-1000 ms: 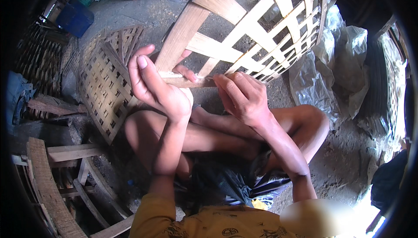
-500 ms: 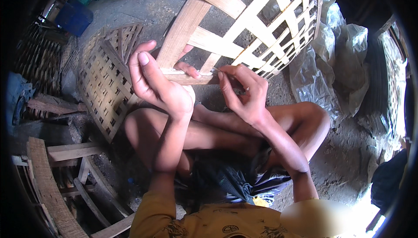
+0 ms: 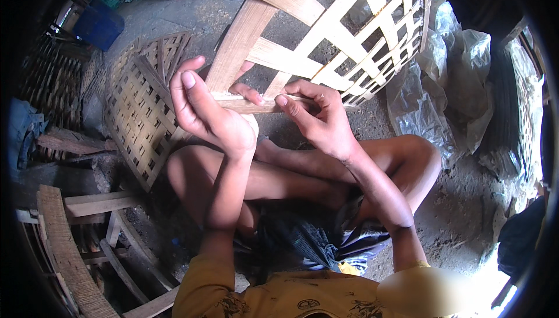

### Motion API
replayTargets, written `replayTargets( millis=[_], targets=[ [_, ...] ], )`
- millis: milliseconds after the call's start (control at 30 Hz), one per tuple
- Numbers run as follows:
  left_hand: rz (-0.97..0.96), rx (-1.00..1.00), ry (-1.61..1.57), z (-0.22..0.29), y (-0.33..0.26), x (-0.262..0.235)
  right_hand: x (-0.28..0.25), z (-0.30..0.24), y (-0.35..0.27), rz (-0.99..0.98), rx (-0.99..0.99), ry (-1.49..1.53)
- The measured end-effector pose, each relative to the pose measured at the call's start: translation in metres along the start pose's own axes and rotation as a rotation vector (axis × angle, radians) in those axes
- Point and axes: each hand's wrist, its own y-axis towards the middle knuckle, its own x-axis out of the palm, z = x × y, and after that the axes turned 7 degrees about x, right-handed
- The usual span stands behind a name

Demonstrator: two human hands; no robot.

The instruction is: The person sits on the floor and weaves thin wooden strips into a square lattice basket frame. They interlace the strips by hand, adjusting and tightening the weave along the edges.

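Note:
A large, open-woven panel of pale bamboo or wood strips (image 3: 343,29) stands tilted before me, with a flat wooden strip (image 3: 250,106) along its near lower edge. My left hand (image 3: 218,120) is at the panel's lower left corner. Its thumb and a finger stick up outside the frame, while other fingers curl behind the edge strip and show through a gap. On the same strip, farther right, my right hand (image 3: 323,123) is closed, thumb in front and fingers bent over the top. Whatever may lie between its fingertips is hidden.
Another woven panel (image 3: 140,117) leans at my left, close to my crossed legs (image 3: 297,181). A slatted wooden frame (image 3: 64,242) lies at lower left. Crumpled clear plastic (image 3: 416,102) heaps at right. A blue bin (image 3: 100,24) stands far left.
My right hand has shifted slightly left and up along the edge strip, and its fingers have closed over it. The left hand and the panel have moved slightly left.

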Motion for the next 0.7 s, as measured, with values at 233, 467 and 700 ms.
replayTargets(
  millis=[233,467,700],
  targets=[
    [0.026,-0.015,0.068,-0.003,0.003,0.001,0.012,0.005,0.000,0.101,-0.056,-0.001],
    [0.037,-0.021,0.084,-0.004,0.004,0.002,0.011,0.012,0.002,0.197,-0.116,-0.115],
    [0.038,-0.013,0.016,-0.003,0.006,0.001,0.011,0.012,-0.002,0.152,0.010,0.036]
  ],
)
